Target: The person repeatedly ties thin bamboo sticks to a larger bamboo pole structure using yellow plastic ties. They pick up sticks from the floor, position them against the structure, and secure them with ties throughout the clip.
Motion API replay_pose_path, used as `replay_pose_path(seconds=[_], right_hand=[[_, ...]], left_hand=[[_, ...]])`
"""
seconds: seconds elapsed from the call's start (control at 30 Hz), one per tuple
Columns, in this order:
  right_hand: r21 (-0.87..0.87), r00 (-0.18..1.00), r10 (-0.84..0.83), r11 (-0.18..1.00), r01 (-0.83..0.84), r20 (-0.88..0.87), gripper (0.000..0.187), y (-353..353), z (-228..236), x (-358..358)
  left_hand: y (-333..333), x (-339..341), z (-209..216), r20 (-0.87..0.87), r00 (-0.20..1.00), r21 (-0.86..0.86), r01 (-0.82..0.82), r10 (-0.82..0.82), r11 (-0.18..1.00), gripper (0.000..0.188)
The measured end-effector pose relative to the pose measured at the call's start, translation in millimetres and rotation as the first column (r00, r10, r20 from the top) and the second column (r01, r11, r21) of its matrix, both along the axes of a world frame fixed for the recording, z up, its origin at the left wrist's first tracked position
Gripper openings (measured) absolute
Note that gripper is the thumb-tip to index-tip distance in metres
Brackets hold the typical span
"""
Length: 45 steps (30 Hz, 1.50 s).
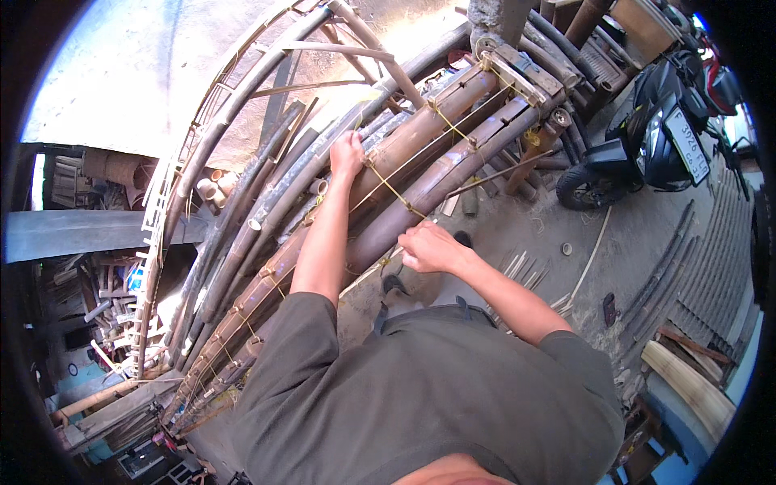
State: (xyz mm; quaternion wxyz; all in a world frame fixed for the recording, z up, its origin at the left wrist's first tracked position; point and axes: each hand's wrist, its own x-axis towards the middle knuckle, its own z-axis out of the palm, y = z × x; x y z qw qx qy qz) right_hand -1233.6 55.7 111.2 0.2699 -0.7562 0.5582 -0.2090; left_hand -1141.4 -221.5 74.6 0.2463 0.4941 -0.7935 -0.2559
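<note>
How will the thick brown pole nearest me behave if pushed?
Probably stiff: the brown pole is thick and bows only gently. Its roundness could let it roll, though the yellow cord strung across it may limit that.

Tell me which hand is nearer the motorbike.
Right. In the picture, the right hand is below and left of the motorbike; the left hand is farther left and higher.

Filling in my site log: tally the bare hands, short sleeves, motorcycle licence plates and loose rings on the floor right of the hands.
Bare left hand and right hand: 2
Short sleeves: 2
Licence plate: 1
Loose ring: 1
Total: 6
</note>
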Motion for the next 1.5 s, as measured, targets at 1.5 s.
replay_pose_path(seconds=[1.5], right_hand=[[0.036, 0.597, -0.338, 0.888, 0.459, 0.727, 0.033, 38, 0, 150]], left_hand=[[21, 171, 0, 0.107, 0.970, -0.098, -0.208, 0.218, 0.973, 0.033]])
